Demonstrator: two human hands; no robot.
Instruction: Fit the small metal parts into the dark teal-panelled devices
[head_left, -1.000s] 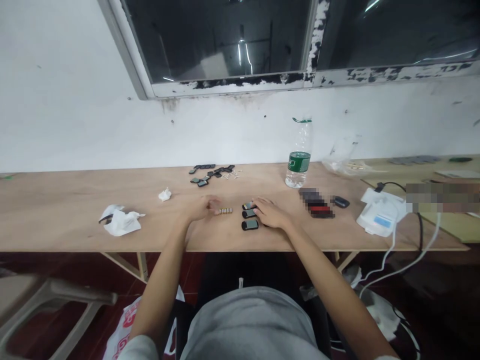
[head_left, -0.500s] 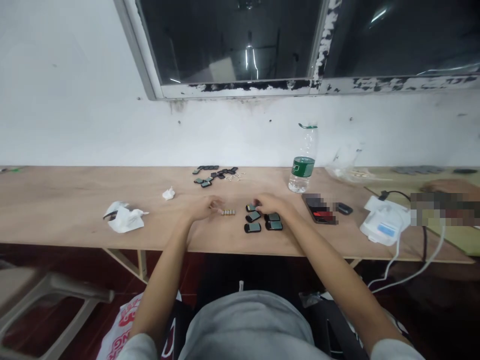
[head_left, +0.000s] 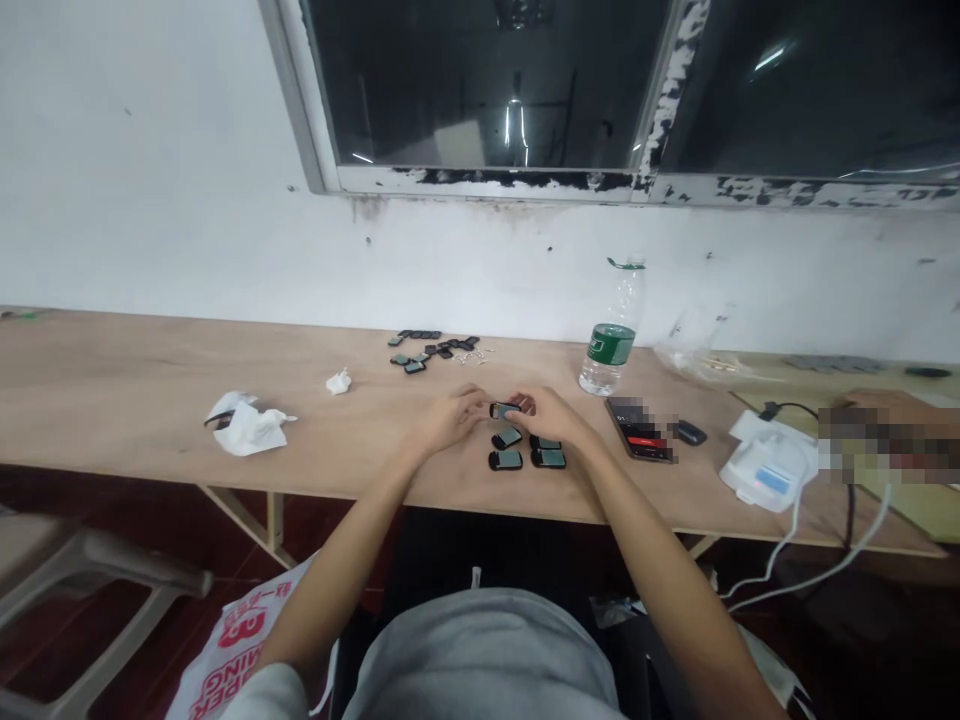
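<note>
My right hand (head_left: 556,416) pinches a small flat black piece with a grey-green panel (head_left: 507,411), held just above or on the table. From the other side, my left hand (head_left: 454,418) reaches to its left end, fingers closed together; whatever they hold is too small to make out. Several similar black pieces lie just below, among them a tilted one (head_left: 508,438), a lower left one (head_left: 505,460) and a lower right one (head_left: 548,459). The short row of small gold-coloured parts is out of sight, around where my left hand now is.
Farther back lie more black pieces (head_left: 415,367) and small white bits (head_left: 472,356). A water bottle (head_left: 610,345), a phone (head_left: 637,430), a black fob (head_left: 690,432) and a white device with cables (head_left: 772,465) stand right. Crumpled tissue (head_left: 255,428) lies left. Another person's hand (head_left: 892,415) is far right.
My left hand has moved right, from beside the row of gold-coloured parts to the black piece at my right hand. The view has shifted slightly.
</note>
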